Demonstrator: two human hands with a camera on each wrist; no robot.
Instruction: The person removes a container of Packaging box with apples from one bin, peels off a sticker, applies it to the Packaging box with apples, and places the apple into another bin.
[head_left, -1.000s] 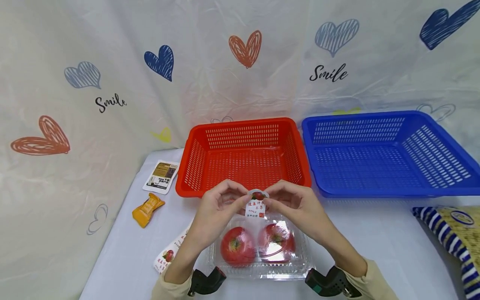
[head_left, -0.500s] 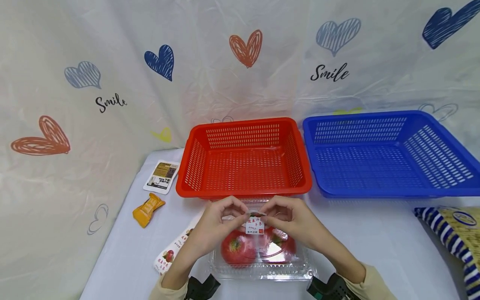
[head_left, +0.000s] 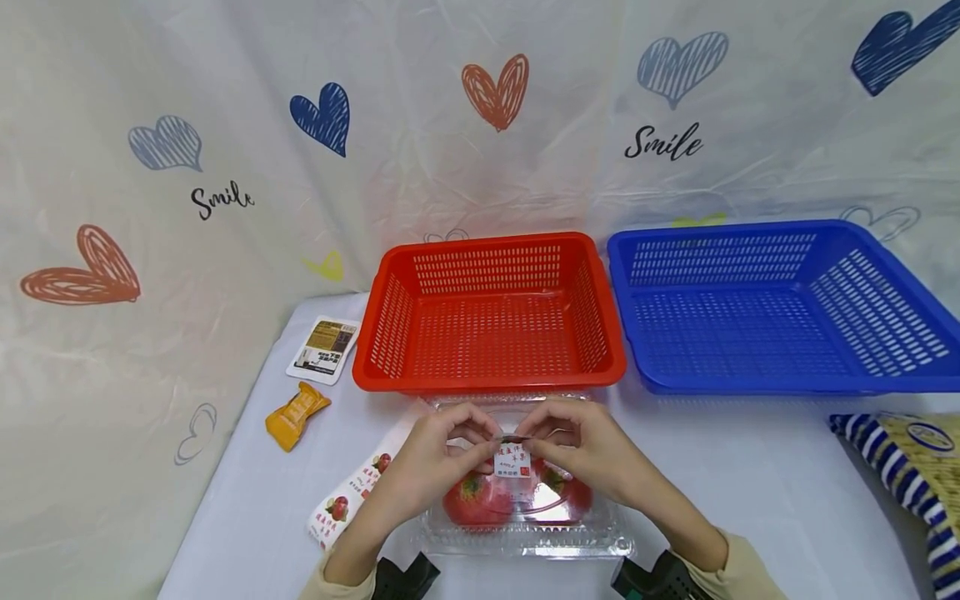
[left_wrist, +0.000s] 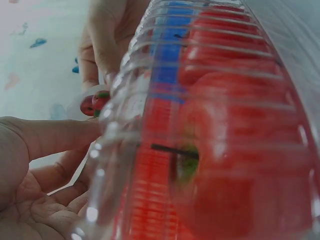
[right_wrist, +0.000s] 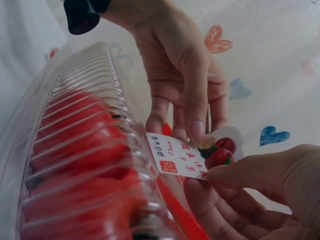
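A small white label sticker (head_left: 513, 460) with apples and red lettering is pinched at its top by both hands. My left hand (head_left: 442, 457) holds its left edge between thumb and fingers; my right hand (head_left: 581, 442) holds the right edge. In the right wrist view the sticker (right_wrist: 185, 154) stands just off the container's ribbed side. Under the hands lies a clear plastic clamshell container (head_left: 525, 542) with two red apples (head_left: 480, 505) inside. Whether the sticker's lower edge touches the lid, I cannot tell.
A strip of stickers (head_left: 347, 500) lies left of the container, partly behind the left forearm. Behind stand a red basket (head_left: 487, 385) and a blue basket (head_left: 750, 388). An orange wrapped snack (head_left: 297, 417), a white packet (head_left: 323, 350) and a striped bag (head_left: 911, 467) flank them.
Both hands have come down and nearer with the sticker, from above the container's back edge to over its lid. The sticker now appears more foreshortened at its top.
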